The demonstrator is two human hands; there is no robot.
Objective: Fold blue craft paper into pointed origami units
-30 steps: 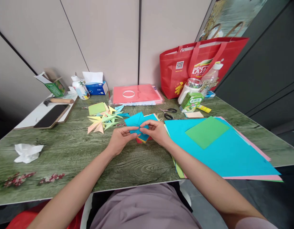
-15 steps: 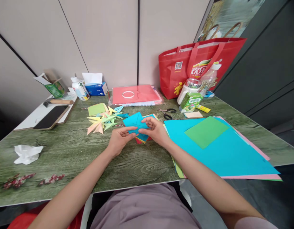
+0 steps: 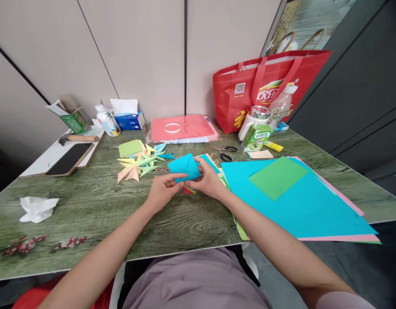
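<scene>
I hold a folded blue paper [image 3: 184,166] up over the desk [image 3: 185,231], with both hands pinching it. My left hand [image 3: 161,192] grips its near left side, and my right hand [image 3: 210,181] grips its right side. A small pile of paper [image 3: 191,190] is under it (my hands hide most of that). Pointy paper shapes [image 3: 133,166] lie to the left, and scissors [image 3: 221,151] lie past my right hand.

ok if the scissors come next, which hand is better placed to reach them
Probably the right hand: the scissors lie just beyond it. The left hand is farther away, though both hold the folded blue paper.
</scene>
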